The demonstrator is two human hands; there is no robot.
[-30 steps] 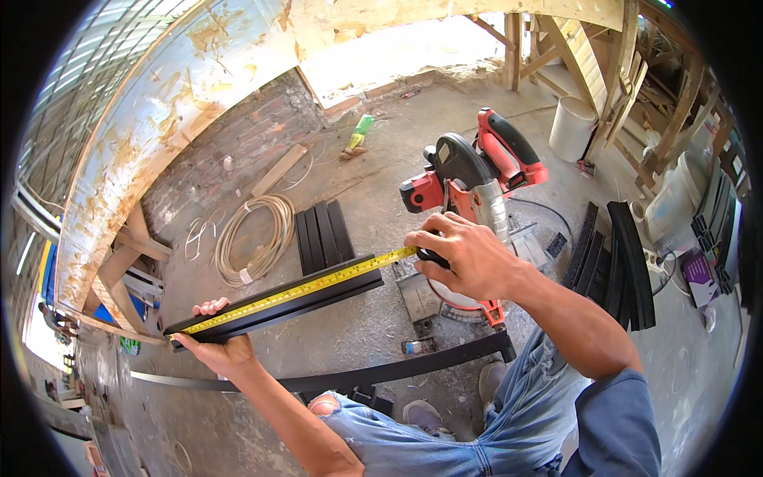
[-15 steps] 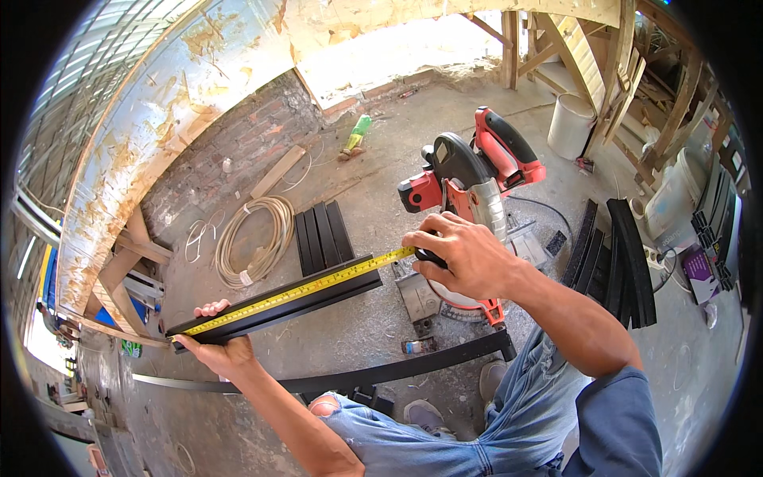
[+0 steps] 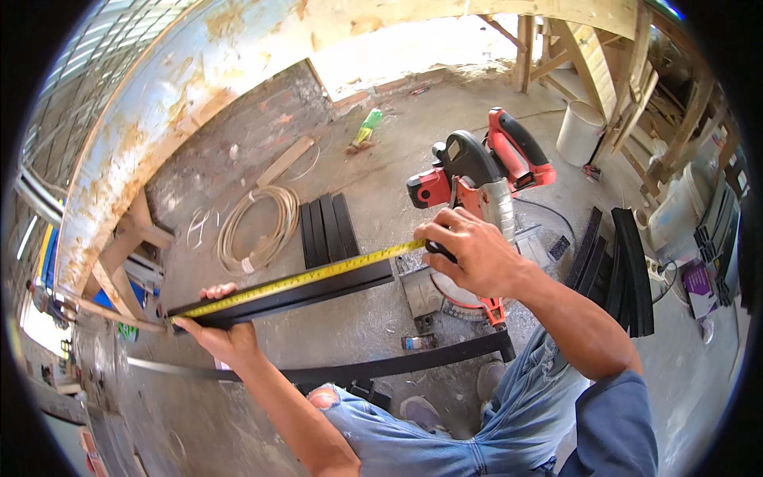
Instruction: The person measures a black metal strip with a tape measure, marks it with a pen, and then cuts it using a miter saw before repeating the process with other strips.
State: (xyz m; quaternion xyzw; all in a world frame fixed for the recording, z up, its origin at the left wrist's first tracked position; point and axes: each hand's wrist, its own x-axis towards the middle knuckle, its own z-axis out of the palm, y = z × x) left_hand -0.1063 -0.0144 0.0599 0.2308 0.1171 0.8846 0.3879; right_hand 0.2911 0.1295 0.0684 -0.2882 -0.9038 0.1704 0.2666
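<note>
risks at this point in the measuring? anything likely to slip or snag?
1. The yellow tape is stretched between the left hand and the right hand; if either lets go, it could snap back.
2. The black bar is held up only at the left hand's end and may tip or drop.
3. The right hand sits close to the red miter saw and its blade.

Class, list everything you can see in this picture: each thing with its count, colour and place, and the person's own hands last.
Tape measure: one, yellow, stretched along the bar.
Metal bar: one, black, held between both hands.
Mitre saw: one, red and black, on the floor ahead.
Coiled hose: one, beige, floor left.
Short bars: several, black, beside the coil.
Bucket: one, white, upper right.
Left hand: at the bar's left end.
Right hand: holding the tape case.
</note>
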